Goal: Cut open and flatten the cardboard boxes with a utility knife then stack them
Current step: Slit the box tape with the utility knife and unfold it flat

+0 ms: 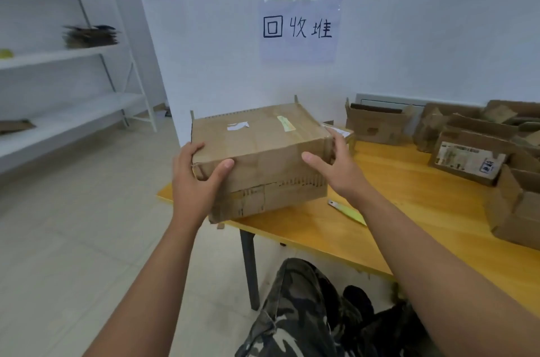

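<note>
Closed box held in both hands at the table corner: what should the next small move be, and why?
Probably let go with the right hand and reach for the utility knife lying on the table just beside the box, while the left hand steadies it. The box looks closed, with tape on top, and neither hand holds a blade.

- Even, cool daylight fills the room; the white wall [409, 20] reads faintly blue.
- Tape at the top of the wall sign [298, 28] catches a small glare; the sign's handwriting stays legible.
- Soft shadow pools beneath the yellow table [409, 196]; its top carries a dull sheen.
- Far left of the sign, the shelving [73, 50] bows and smears with wide-angle distortion.
- Right of the sign, the open boxes [482, 146] look soft and blocky.
- Forearms stretch large toward the lower corners.
</note>
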A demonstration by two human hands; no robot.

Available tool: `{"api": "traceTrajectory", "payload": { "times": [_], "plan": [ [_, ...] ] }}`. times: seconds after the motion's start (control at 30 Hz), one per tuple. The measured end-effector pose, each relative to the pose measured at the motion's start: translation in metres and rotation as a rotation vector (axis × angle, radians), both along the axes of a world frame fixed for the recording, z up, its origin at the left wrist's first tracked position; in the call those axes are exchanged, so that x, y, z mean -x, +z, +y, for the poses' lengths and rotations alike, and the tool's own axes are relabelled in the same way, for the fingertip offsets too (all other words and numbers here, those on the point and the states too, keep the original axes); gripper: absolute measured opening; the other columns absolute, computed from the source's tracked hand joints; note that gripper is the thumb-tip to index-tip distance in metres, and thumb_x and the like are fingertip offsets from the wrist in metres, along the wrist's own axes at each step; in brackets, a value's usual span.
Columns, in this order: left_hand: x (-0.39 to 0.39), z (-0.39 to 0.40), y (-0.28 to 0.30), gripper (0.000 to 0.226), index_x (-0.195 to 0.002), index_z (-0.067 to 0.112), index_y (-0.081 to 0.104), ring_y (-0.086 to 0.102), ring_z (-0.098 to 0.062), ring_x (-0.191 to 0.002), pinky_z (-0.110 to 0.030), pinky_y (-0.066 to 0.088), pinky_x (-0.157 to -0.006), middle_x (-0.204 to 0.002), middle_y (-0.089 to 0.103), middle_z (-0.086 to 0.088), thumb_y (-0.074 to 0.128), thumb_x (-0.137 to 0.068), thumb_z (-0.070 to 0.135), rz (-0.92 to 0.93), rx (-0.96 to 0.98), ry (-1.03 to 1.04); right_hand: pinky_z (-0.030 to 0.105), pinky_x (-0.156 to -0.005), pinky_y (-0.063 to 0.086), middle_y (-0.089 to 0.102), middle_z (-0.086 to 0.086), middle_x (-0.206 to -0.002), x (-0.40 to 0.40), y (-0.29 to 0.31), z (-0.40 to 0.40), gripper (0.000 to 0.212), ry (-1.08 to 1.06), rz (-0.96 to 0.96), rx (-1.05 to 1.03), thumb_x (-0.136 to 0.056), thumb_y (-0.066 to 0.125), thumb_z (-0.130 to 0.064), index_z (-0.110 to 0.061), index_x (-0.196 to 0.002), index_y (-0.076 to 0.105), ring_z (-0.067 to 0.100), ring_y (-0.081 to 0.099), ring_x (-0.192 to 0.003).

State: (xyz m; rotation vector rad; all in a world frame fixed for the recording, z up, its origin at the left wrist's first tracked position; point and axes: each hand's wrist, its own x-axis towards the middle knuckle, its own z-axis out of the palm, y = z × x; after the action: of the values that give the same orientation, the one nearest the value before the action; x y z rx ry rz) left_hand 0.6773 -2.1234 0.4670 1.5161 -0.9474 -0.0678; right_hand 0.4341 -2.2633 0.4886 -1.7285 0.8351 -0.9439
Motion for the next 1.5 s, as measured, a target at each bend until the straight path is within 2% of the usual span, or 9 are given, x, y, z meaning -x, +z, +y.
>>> {"api": "traceTrajectory", "payload": {
  "times": [0.37,0.53,0.67,0.87,1.03,1.2,1.33,1.4,1.5],
  "plan": [
    [0.032,-0.036,-0.039,0.093,-0.143,0.029,0.032,0.036,-0.010,-0.128,-0.028,0.039,-0.097,-0.147,0.030,0.002,0.083,-0.069,0.052,-0.047,-0.074,0.070,0.046,-0.116,0.033,0.022,-0.002,-0.163,0.032,-0.060,-0.030,0.084,-0.202,0.500,0.082,-0.094,0.062,-0.045,-0.027,-0.158,0.010,0.022,0.024,-0.148],
    [0.049,-0.050,-0.050,0.096,-0.150,0.029,0.021,0.023,-0.015,-0.144,-0.029,0.033,-0.102,-0.160,0.009,0.008,0.081,-0.076,0.040,-0.156,-0.127,0.020,0.043,-0.111,0.033,0.037,0.008,-0.150,0.075,-0.075,-0.029,0.060,-0.238,0.986,0.082,-0.097,0.050,-0.048,-0.018,-0.148,0.041,0.031,0.030,-0.139],
    [0.061,-0.056,-0.056,0.106,-0.154,0.031,0.012,0.014,-0.017,-0.148,-0.031,0.026,-0.109,-0.162,0.002,0.004,0.082,-0.075,0.042,-0.144,-0.134,-0.014,0.041,-0.098,0.044,0.050,0.007,-0.123,0.084,-0.084,-0.022,0.042,-0.285,1.094,0.217,-0.099,0.049,-0.046,-0.015,-0.123,0.063,0.029,0.044,-0.120],
    [0.059,-0.060,-0.057,0.116,-0.154,0.034,0.008,0.028,-0.020,-0.145,-0.052,0.039,-0.111,-0.158,0.025,0.001,0.085,-0.069,0.051,-0.071,-0.094,-0.001,0.035,-0.068,0.047,0.060,0.006,-0.100,0.081,-0.077,-0.023,0.017,-0.372,1.041,0.114,-0.099,0.052,-0.031,-0.014,-0.102,0.054,0.023,0.055,-0.085],
    [0.058,-0.056,-0.043,0.105,-0.151,0.031,0.018,0.042,-0.018,-0.134,-0.050,0.050,-0.098,-0.151,0.036,0.003,0.078,-0.071,0.060,-0.051,-0.079,0.103,0.036,-0.060,0.035,0.052,0.001,-0.080,0.074,-0.059,-0.026,0.018,-0.408,0.361,0.083,-0.103,0.047,-0.027,-0.015,-0.093,0.040,0.022,0.049,-0.073],
    [0.059,-0.052,0.000,0.085,-0.145,0.030,0.034,0.049,-0.022,-0.116,-0.032,0.047,-0.077,-0.140,0.035,-0.009,0.076,-0.076,0.056,-0.255,-0.026,0.160,0.005,-0.090,0.036,0.041,-0.004,-0.148,0.041,-0.013,-0.030,0.007,-0.190,-0.012,0.235,-0.105,0.043,-0.020,-0.018,-0.112,0.044,0.004,0.041,-0.129],
    [0.058,-0.053,0.042,0.075,-0.142,0.029,0.043,0.049,-0.006,-0.095,-0.031,0.045,-0.070,-0.134,0.049,0.000,0.072,-0.079,0.057,-0.492,-0.013,0.178,0.041,-0.071,0.043,0.058,0.009,-0.097,0.024,0.003,-0.037,0.011,-0.155,-0.046,0.246,-0.104,0.045,-0.024,-0.025,-0.094,0.044,0.017,0.054,-0.081],
    [0.058,-0.061,0.060,0.070,-0.136,0.027,0.044,0.058,-0.013,-0.103,-0.038,0.046,-0.086,-0.127,0.057,0.004,0.069,-0.080,0.060,-0.610,-0.052,0.187,0.052,-0.080,0.049,0.061,0.023,-0.107,0.024,-0.002,-0.037,0.012,-0.189,-0.027,0.184,-0.104,0.046,-0.030,-0.021,-0.096,0.045,0.031,0.061,-0.096],
    [0.066,-0.079,0.066,0.057,-0.131,0.029,0.049,0.040,-0.022,-0.137,-0.052,0.017,-0.113,-0.140,0.054,0.004,0.063,-0.084,0.059,-0.893,-0.108,0.158,0.044,-0.090,0.051,0.063,0.021,-0.111,0.027,-0.014,-0.028,0.014,-0.196,-0.015,0.112,-0.105,0.045,-0.029,-0.018,-0.096,0.043,0.019,0.063,-0.109]
  ]
}}
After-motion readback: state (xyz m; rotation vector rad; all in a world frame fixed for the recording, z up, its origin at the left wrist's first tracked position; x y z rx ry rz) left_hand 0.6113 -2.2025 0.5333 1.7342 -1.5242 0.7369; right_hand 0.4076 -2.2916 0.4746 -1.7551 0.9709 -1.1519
